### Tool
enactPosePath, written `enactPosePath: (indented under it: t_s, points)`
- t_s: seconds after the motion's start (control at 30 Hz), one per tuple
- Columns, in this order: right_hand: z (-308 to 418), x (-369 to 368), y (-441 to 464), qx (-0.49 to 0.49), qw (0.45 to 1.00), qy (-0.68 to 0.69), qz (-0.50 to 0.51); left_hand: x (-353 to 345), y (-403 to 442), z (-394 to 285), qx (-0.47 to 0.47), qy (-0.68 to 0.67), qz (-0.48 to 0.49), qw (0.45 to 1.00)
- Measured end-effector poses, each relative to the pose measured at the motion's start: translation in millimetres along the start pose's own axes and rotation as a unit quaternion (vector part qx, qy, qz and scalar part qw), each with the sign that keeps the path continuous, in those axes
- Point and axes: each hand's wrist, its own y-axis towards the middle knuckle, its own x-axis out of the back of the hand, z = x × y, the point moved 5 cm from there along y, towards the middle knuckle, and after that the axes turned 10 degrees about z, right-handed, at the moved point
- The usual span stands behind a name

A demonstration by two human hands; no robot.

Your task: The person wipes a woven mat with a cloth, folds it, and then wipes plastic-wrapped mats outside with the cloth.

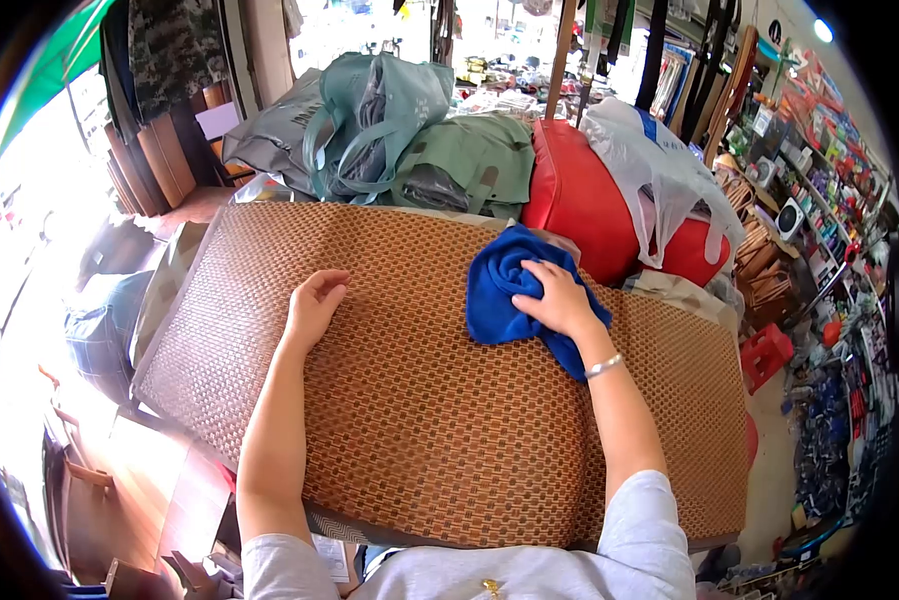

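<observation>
A brown woven mat (439, 420) with a small checked pattern covers the surface in front of me. On its upper right part lies a crumpled blue cloth (499, 300). My right hand (557, 298) rests on the cloth, its fingers pressed into the folds; a silver bracelet circles that wrist. Over the mat, left of the cloth, my left hand (315, 308) is held with its fingers loosely curved and the thumb apart, nothing in it.
Behind the mat sit a teal bag (384, 115), a green bag (474, 160), a red bag (584, 200) and a white plastic bag (649, 160). A red stool (764, 355) and crowded shelves stand right; folded jeans (109, 320) lie left.
</observation>
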Motion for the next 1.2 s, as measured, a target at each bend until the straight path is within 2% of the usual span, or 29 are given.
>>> enactPosePath:
  t_s: [0.07, 0.17, 0.27, 0.4, 0.47, 0.53, 0.6, 0.73, 0.8, 0.83, 0.97, 1.1, 1.2]
  points:
    - [9, 0, -28, 0.025, 0.999, -0.044, -0.005, -1, 2, 3, -0.002, 0.010, 0.006, 1.000]
    - [62, -4, -85, 0.162, 0.981, -0.108, 0.009, -3, 4, 3, -0.012, 0.021, 0.007, 1.000]
    - [122, -24, -138, 0.309, 0.935, -0.160, 0.065, -7, 5, 6, -0.009, 0.032, 0.016, 0.999]
    - [171, -50, -169, 0.444, 0.883, -0.100, 0.116, -7, 5, 10, -0.037, 0.022, 0.022, 0.999]
    - [170, -54, -149, 0.421, 0.893, -0.068, 0.143, -4, 6, 19, -0.044, 0.008, 0.019, 0.999]
    - [155, -49, -113, 0.379, 0.915, -0.078, 0.112, -4, 6, 16, -0.042, 0.013, 0.022, 0.999]
    - [128, -30, -69, 0.273, 0.952, -0.070, 0.117, -5, 4, 10, -0.041, 0.017, 0.021, 0.999]
    - [41, 2, -7, 0.067, 0.997, -0.028, 0.007, -3, 0, 3, -0.012, 0.047, 0.019, 0.999]
    - [-3, 7, 0, 0.012, 0.999, 0.007, -0.049, -5, 2, 7, -0.012, 0.044, 0.035, 0.998]
    - [-15, 8, -4, 0.016, 0.998, 0.050, -0.047, -5, 3, 7, -0.013, 0.035, 0.036, 0.999]
    - [-19, -2, -54, 0.056, 0.996, 0.023, -0.061, -6, 2, 2, 0.005, 0.070, 0.030, 0.997]
    - [60, -4, -133, 0.189, 0.981, -0.053, -0.006, -9, 3, 1, 0.005, 0.074, 0.023, 0.997]
    - [116, -18, -180, 0.317, 0.938, -0.105, 0.087, -10, 4, 6, -0.021, 0.061, 0.023, 0.998]
